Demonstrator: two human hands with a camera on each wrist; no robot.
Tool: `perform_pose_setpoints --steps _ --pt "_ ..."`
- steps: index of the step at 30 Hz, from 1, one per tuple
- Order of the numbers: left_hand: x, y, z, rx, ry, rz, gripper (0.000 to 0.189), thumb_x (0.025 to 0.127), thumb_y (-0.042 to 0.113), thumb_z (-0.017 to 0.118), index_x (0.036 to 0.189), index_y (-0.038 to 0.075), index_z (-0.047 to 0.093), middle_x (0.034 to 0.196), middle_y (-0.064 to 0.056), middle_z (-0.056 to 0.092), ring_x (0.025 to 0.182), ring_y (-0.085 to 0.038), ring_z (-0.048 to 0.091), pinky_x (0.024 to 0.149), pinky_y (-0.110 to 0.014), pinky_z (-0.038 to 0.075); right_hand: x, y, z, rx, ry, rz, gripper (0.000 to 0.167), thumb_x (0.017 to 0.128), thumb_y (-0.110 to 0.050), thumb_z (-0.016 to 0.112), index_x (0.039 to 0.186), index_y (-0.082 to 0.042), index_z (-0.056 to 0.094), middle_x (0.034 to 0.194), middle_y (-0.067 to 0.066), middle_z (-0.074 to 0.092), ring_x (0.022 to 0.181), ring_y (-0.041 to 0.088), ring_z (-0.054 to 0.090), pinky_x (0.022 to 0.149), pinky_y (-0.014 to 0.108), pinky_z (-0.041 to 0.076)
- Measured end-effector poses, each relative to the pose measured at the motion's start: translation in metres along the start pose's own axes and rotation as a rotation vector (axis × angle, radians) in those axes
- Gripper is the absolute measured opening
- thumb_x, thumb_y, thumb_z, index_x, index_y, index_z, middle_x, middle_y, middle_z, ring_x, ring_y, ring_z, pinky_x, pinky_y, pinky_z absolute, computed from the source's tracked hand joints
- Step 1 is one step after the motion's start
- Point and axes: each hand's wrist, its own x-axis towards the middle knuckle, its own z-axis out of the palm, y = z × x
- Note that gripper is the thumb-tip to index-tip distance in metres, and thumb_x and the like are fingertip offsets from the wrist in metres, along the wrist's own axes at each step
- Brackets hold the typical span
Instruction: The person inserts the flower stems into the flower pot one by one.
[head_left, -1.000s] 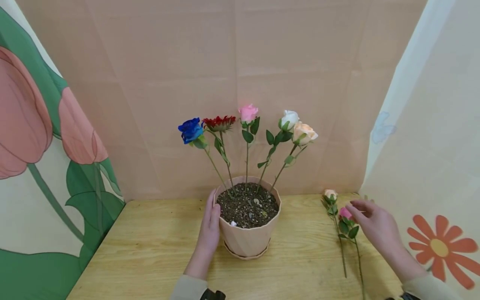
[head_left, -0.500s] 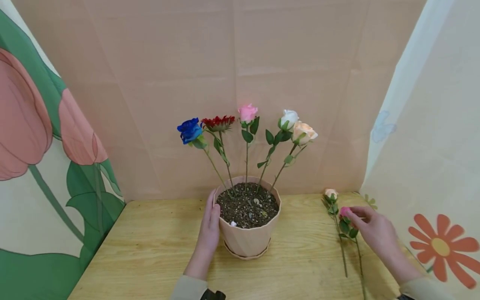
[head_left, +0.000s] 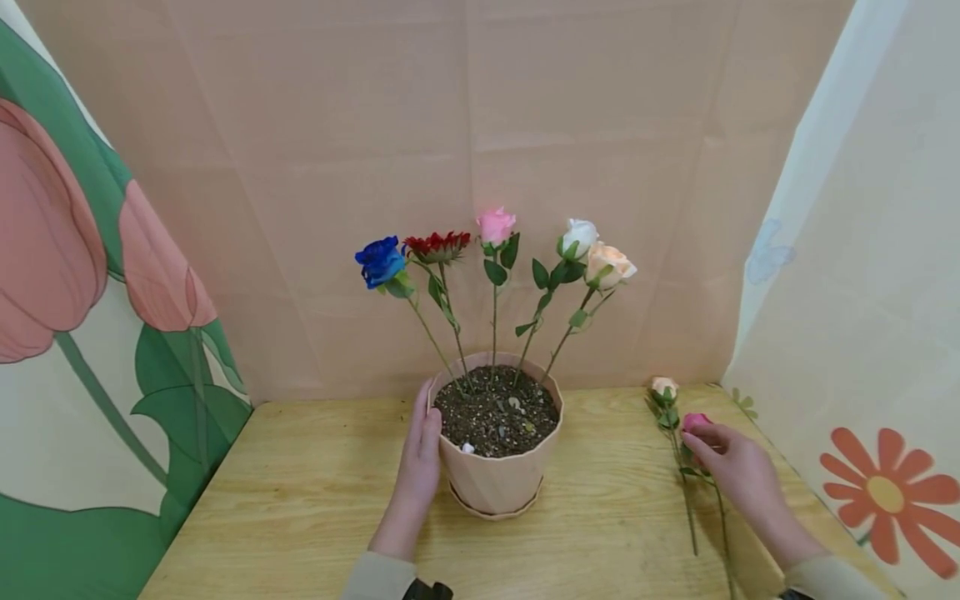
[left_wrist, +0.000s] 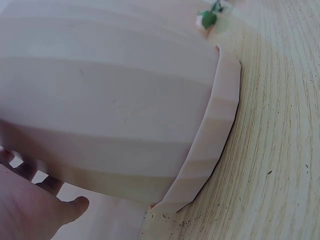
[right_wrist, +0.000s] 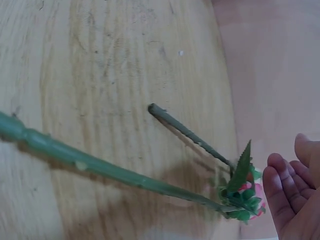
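A pink flowerpot (head_left: pixel 491 483) filled with dark soil stands on the table with several flowers upright in it. Against the pot's left side rests my left hand (head_left: pixel 420 462), fingers extended along the wall; the left wrist view shows its thumb and fingertips (left_wrist: pixel 77 207) beside the pot. My right hand (head_left: pixel 738 471) reaches to a bright pink rose (head_left: pixel 697 421) lying at the right, fingertips at its head and covering part of its leaves. In the right wrist view, thumb and fingers (right_wrist: pixel 280 192) stand apart next to the rose's bloom. A peach rose (head_left: pixel 664 387) lies just left of it.
In the pot stand a blue rose (head_left: pixel 380 262), a red flower (head_left: pixel 437 247), a light pink rose (head_left: pixel 496 225), a white rose (head_left: pixel 578 237) and a peach-coloured rose (head_left: pixel 609 267). A pink cloth backdrop (head_left: pixel 337 167) rises behind the wooden table (head_left: pixel 300 500).
My right hand has come down and left onto the bright pink rose, whose head has shifted slightly right. The left hand and the pot stay in place.
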Motion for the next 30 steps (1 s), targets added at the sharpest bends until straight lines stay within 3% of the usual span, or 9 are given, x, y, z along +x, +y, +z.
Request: perform_pose_setpoints --steps 7,13,16,25,30 --pt "0.000 0.001 0.000 -0.005 -0.002 -0.013 0.056 0.120 0.050 0.031 0.175 0.044 0.023 0.183 -0.001 0.020 0.166 -0.041 0.019 0.127 -0.077 0.012 -0.001 0.008 0.005 -0.042 0.002 -0.018 0.051 0.110 -0.046 0.070 0.129 0.001 0.077 0.109 0.016 0.082 0.086 0.019 0.072 0.068 0.033 0.055" --pt "-0.001 0.002 0.000 -0.004 0.003 -0.013 0.055 0.121 0.048 0.031 0.175 0.043 0.023 0.183 -0.002 0.021 0.166 -0.041 0.019 0.127 -0.077 0.013 -0.001 0.015 0.011 -0.081 -0.014 -0.010 0.054 0.109 -0.050 0.070 0.133 -0.002 0.077 0.109 0.012 0.082 0.097 0.029 0.073 0.082 0.050 0.056" --pt "0.000 0.001 0.000 -0.002 0.002 -0.013 0.055 0.121 0.048 0.030 0.176 0.043 0.022 0.183 -0.001 0.020 0.166 -0.041 0.019 0.127 -0.077 0.013 -0.001 0.020 0.013 -0.092 -0.033 0.000 0.054 0.109 -0.050 0.069 0.133 -0.001 0.076 0.109 0.013 0.082 0.098 0.032 0.074 0.082 0.054 0.057" --pt "0.000 -0.001 0.000 0.008 -0.002 -0.024 0.055 0.121 0.051 0.030 0.174 0.047 0.023 0.183 0.000 0.020 0.166 -0.041 0.019 0.127 -0.078 0.012 -0.002 0.029 0.017 -0.139 -0.043 -0.009 0.052 0.109 -0.047 0.070 0.131 -0.001 0.076 0.122 0.024 0.078 0.106 0.044 0.073 0.082 0.058 0.057" --pt "0.000 -0.001 0.000 0.009 0.002 -0.016 0.054 0.121 0.049 0.030 0.175 0.046 0.023 0.183 -0.001 0.020 0.166 -0.041 0.019 0.127 -0.078 0.013 -0.004 0.029 0.018 -0.156 -0.027 -0.033 0.048 0.109 -0.043 0.072 0.128 0.000 0.078 0.121 0.027 0.077 0.108 0.049 0.072 0.082 0.061 0.057"
